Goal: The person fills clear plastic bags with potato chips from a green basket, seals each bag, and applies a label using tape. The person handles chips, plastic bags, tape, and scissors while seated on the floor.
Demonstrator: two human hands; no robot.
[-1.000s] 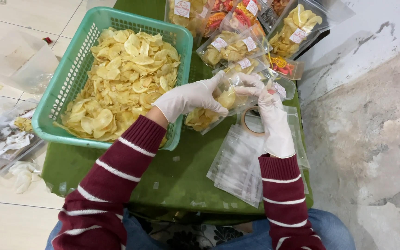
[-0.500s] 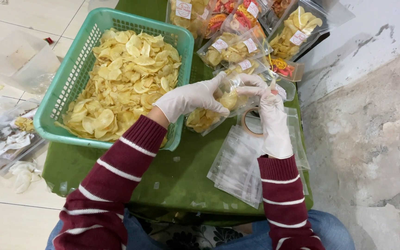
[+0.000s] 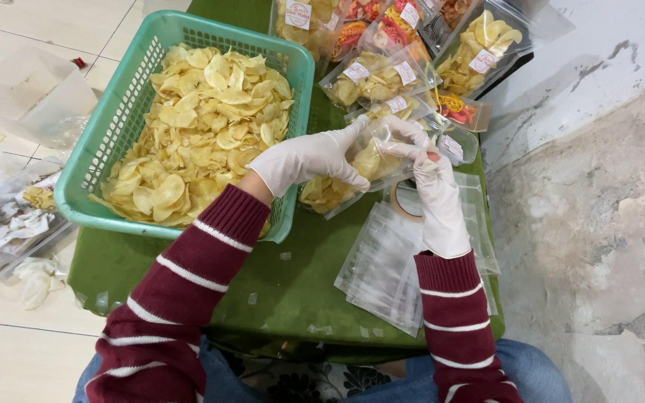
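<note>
Clear chip bag (image 3: 352, 168) | crinkly plastic, wavy yellow chips | gloved hands: left (image 3: 304, 158) and right (image 3: 434, 194) both gripping it

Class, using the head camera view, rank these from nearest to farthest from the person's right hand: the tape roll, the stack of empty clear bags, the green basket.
From the right hand:
1. Tape roll, just beside its wrist.
2. Stack of empty clear bags, below, toward the person.
3. Green basket, far left.
</note>
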